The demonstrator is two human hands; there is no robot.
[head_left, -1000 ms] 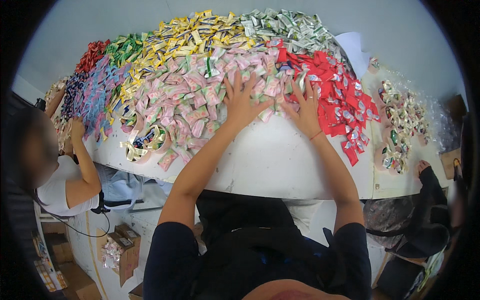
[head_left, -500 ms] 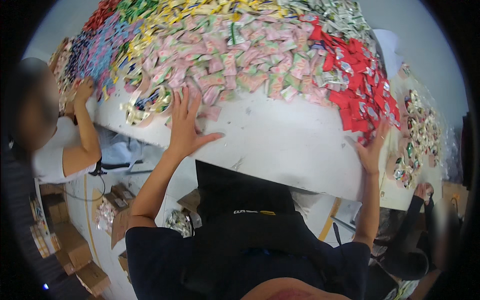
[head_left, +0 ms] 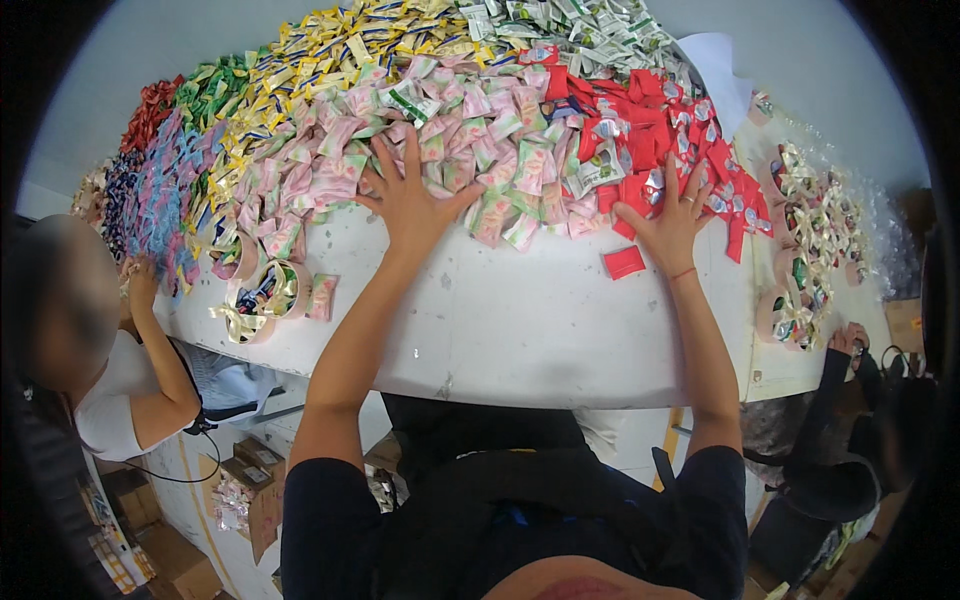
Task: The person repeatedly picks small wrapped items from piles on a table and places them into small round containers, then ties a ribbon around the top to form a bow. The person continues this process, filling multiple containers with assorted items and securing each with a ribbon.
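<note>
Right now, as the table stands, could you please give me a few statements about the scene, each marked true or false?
1. The left hand is at the pink packets. True.
2. The right hand is clenched into a fist. False: its fingers are spread, by the red packets.
3. A loose red packet lies on the white table, just left of the right wrist. True.
4. The right wrist is bare. False: a thin red band circles it.
5. The yellow packets lie nearest the table's front edge. False: they are heaped toward the far side, beyond the pink ones.
</note>
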